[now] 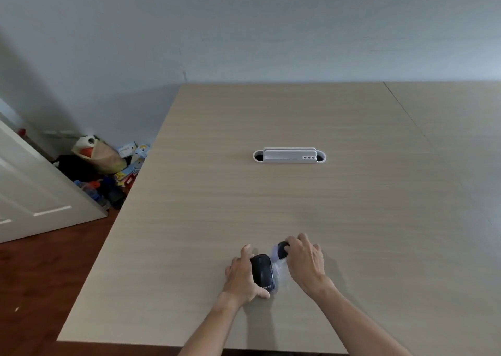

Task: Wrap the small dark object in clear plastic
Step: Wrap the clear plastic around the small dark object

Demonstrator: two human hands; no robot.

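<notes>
A small dark computer mouse (262,272) with pale lettering lies near the front of the wooden table (298,198). My left hand (240,275) grips its left side. Clear plastic film (279,270) runs from the mouse's right side to a small roll with a dark core (282,249). My right hand (305,260) is closed on that roll just right of and slightly beyond the mouse. How far the film covers the mouse is hard to tell.
A white cable grommet (289,155) is set into the table's middle. Left of the table, a pile of bags and boxes (105,163) lies on the floor in the corner beside a white door (32,190). A wall stands behind.
</notes>
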